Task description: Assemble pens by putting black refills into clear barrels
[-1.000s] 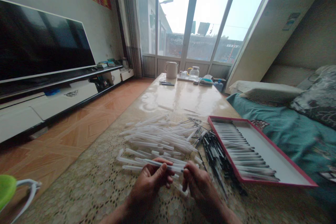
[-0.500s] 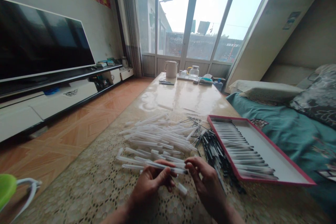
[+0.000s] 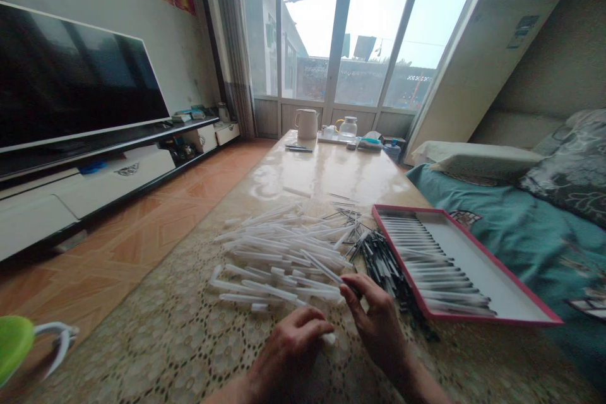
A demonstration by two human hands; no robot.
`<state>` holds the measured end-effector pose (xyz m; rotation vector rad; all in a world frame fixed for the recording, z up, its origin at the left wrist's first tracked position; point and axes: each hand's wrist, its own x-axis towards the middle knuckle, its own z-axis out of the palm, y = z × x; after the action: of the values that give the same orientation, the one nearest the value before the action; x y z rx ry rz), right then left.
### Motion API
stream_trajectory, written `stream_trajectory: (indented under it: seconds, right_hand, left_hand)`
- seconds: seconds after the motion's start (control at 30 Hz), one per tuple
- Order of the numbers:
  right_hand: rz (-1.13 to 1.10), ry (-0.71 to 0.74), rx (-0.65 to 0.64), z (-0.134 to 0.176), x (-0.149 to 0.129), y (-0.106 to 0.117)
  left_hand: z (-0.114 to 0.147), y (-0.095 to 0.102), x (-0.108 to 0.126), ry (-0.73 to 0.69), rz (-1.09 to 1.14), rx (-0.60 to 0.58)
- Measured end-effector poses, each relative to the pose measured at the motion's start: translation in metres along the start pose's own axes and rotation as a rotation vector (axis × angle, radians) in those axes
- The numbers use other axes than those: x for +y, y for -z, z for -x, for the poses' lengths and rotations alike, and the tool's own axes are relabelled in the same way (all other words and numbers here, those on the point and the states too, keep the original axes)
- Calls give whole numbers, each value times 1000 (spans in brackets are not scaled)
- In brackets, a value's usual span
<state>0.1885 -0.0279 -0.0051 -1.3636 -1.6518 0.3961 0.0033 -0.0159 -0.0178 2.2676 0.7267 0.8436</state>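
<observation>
Between the thumb and fingers of my right hand [image 3: 374,312] is a pen [image 3: 322,266], its pale barrel pointing up and left over the pile. My left hand [image 3: 296,338] is low over the tabletop, fingers curled around a white pen cap [image 3: 328,338] that shows past the fingertips. Ahead of both hands lies a spread of white translucent pen barrels [image 3: 284,240]. Thin dark refills [image 3: 348,214] are scattered behind, and a heap of black pen parts [image 3: 386,265] sits right of them, beside my right hand.
A red-rimmed box [image 3: 502,271] at the right holds a row of pens [image 3: 426,252]. On the far end of the patterned table [image 3: 170,322] stand a beige jug [image 3: 307,124] and a glass pot [image 3: 348,128]. A green stool [image 3: 16,344] is at lower left.
The pen has passed out of my left hand and is now in my right hand alone, tilted up-left. My left hand has moved down to the white cap lying on the table.
</observation>
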Motion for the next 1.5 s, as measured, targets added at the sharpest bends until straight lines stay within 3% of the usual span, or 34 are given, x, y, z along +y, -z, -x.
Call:
stream_trajectory:
  seconds: [0.13,0.27,0.4,0.6,0.8,1.27,1.5]
  right_hand:
    - [-2,0,-5,1,-3,0]
    - [-20,14,4,2,-4,0]
    - [-28,16,27,2,-1,-1]
    - [4,51,91,3,-6,2]
    - [85,128,60,6,-13,5]
    - [98,160,-81,6,-10,2]
    - [589,379,-225,2,-9,3]
  left_hand:
    - [4,-10,-1,-168,-375,-18]
    - [7,-16,-6,-124,-450,6]
    - [2,-6,0,9,-79,82]
    - [-10,25,-2,507,755,418]
    - [-9,36,-12,646,1073,592]
    - [-8,34,-13,630,938,438]
    - [-9,30,-12,629,1014,369]
